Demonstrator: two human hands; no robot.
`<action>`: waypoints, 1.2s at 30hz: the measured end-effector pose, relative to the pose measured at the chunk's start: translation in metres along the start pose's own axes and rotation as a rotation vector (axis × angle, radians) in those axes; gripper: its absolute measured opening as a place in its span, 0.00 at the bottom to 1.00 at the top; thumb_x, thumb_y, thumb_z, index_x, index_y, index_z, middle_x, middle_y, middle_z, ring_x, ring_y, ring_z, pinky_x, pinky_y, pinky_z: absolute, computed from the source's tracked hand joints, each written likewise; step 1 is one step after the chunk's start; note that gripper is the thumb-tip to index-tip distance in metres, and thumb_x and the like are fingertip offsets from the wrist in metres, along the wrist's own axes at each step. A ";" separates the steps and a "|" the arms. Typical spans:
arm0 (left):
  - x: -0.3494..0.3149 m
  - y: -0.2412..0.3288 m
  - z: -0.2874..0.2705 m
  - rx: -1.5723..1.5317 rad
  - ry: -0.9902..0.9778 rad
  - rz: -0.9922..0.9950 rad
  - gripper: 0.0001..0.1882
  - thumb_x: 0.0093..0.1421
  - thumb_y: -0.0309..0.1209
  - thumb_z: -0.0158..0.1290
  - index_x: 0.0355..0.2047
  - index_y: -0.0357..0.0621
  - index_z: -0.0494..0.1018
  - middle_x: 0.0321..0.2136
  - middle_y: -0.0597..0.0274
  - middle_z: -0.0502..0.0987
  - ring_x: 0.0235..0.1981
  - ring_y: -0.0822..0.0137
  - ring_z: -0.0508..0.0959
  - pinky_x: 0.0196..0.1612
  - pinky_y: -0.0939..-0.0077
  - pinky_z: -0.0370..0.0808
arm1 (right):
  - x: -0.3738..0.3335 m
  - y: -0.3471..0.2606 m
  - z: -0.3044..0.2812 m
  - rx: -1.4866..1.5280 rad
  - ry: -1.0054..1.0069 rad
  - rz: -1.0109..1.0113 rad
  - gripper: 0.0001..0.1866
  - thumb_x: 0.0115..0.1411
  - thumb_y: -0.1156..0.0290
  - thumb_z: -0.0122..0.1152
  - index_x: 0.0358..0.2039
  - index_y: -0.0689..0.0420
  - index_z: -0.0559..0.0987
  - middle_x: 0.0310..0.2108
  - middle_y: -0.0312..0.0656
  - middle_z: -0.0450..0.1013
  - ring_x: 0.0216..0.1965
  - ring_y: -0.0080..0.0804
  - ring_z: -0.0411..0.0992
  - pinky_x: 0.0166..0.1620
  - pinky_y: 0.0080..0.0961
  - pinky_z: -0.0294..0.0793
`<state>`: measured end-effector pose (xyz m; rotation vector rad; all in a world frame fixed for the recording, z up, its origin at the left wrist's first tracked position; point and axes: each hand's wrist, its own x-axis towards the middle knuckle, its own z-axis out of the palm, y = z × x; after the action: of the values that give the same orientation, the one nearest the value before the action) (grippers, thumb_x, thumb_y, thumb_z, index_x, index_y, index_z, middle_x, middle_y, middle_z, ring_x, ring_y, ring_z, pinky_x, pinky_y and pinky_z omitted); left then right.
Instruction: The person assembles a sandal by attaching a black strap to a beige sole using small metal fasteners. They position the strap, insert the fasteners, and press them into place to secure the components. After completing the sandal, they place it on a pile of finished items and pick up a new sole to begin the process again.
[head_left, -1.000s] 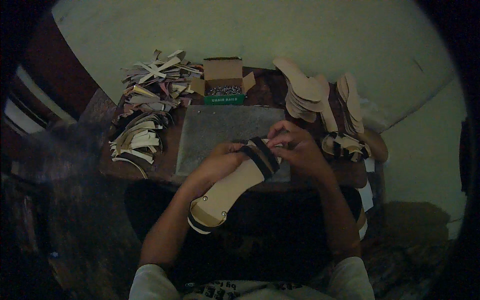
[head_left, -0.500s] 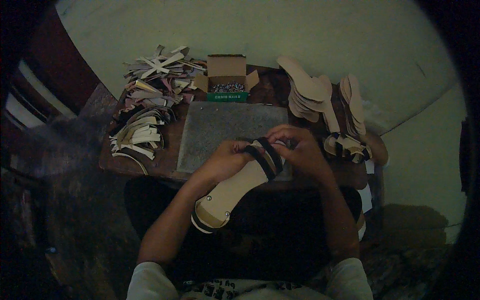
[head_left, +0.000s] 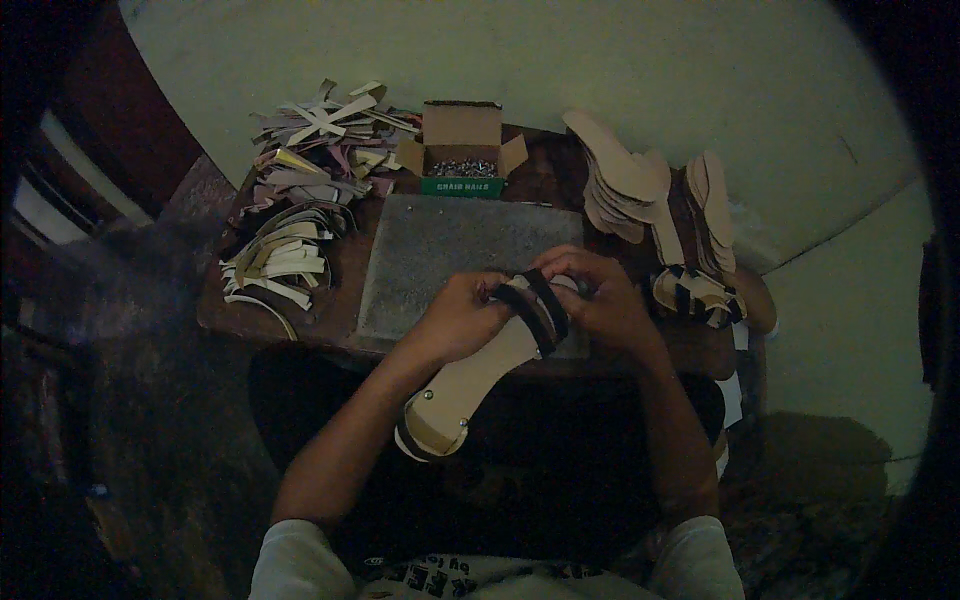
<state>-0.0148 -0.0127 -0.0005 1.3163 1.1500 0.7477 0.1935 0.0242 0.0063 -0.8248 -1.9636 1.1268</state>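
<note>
A tan sandal (head_left: 487,367) with dark straps is held tilted between my two hands, its toe end away from me and its heel end over my lap. My left hand (head_left: 467,318) grips the left side of the sandal by the front straps. At the toe end, my right hand (head_left: 595,303) is closed on the right edge, its thumb and fingers around the front. Two dark bands cross the forefoot, and a dark strap curves round the heel, with round metal nail heads beside it. My fingertips under the sole are hidden.
A grey slab (head_left: 420,255) lies on the dark wooden table (head_left: 345,330). Behind it stands an open green box (head_left: 462,186) of nails. Strap pieces (head_left: 285,262) are heaped at left. Stacked tan soles (head_left: 625,185) and a strapped sandal (head_left: 697,296) lie at right.
The sandal's heel end has shifted slightly right and up in the picture. Both hands keep their hold on it. The view has also shifted a little.
</note>
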 end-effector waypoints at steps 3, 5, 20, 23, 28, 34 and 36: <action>0.004 -0.003 0.000 0.053 0.022 0.039 0.10 0.61 0.30 0.51 0.38 0.40 0.78 0.29 0.66 0.79 0.31 0.77 0.75 0.34 0.77 0.73 | 0.000 0.002 0.000 0.012 0.010 -0.003 0.10 0.53 0.84 0.58 0.37 0.62 0.77 0.43 0.43 0.75 0.49 0.32 0.71 0.55 0.29 0.68; 0.002 0.001 -0.001 0.028 0.026 0.029 0.09 0.61 0.29 0.50 0.38 0.40 0.78 0.29 0.66 0.79 0.32 0.77 0.75 0.34 0.77 0.73 | 0.001 0.001 0.001 0.021 0.017 0.003 0.11 0.53 0.83 0.58 0.38 0.62 0.78 0.43 0.43 0.75 0.50 0.32 0.71 0.56 0.29 0.67; 0.004 -0.002 -0.003 0.001 0.040 0.065 0.10 0.55 0.25 0.52 0.37 0.37 0.78 0.27 0.61 0.80 0.27 0.73 0.79 0.29 0.76 0.75 | 0.002 0.012 -0.003 -0.025 -0.024 0.059 0.11 0.52 0.80 0.61 0.38 0.64 0.80 0.44 0.45 0.76 0.47 0.33 0.74 0.52 0.29 0.70; 0.004 -0.005 -0.002 0.011 0.033 0.071 0.10 0.55 0.25 0.52 0.37 0.37 0.79 0.27 0.61 0.80 0.27 0.73 0.79 0.30 0.76 0.76 | 0.003 0.006 -0.007 -0.093 -0.072 0.121 0.10 0.53 0.78 0.61 0.38 0.64 0.80 0.42 0.43 0.77 0.45 0.31 0.74 0.52 0.29 0.70; 0.005 -0.004 -0.003 0.023 -0.055 -0.003 0.10 0.62 0.29 0.51 0.38 0.39 0.78 0.29 0.66 0.79 0.31 0.78 0.75 0.35 0.78 0.73 | 0.000 0.015 -0.005 -0.034 -0.053 0.113 0.09 0.53 0.78 0.61 0.37 0.62 0.78 0.39 0.41 0.76 0.43 0.30 0.74 0.50 0.29 0.70; 0.004 -0.006 -0.004 0.045 -0.019 0.024 0.10 0.60 0.29 0.53 0.38 0.39 0.79 0.28 0.65 0.80 0.30 0.76 0.75 0.33 0.77 0.73 | 0.001 0.022 0.000 -0.021 -0.010 0.040 0.07 0.55 0.80 0.58 0.36 0.63 0.78 0.39 0.42 0.75 0.44 0.28 0.73 0.50 0.28 0.70; 0.004 -0.007 -0.003 0.047 0.022 0.070 0.10 0.57 0.29 0.56 0.38 0.38 0.80 0.27 0.61 0.80 0.27 0.72 0.79 0.30 0.75 0.75 | 0.003 0.019 0.002 -0.013 -0.017 0.025 0.08 0.55 0.81 0.57 0.36 0.64 0.78 0.40 0.41 0.75 0.45 0.28 0.72 0.52 0.27 0.68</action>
<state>-0.0179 -0.0086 -0.0079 1.3959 1.1500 0.7919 0.1934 0.0338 -0.0108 -0.8514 -1.9819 1.1402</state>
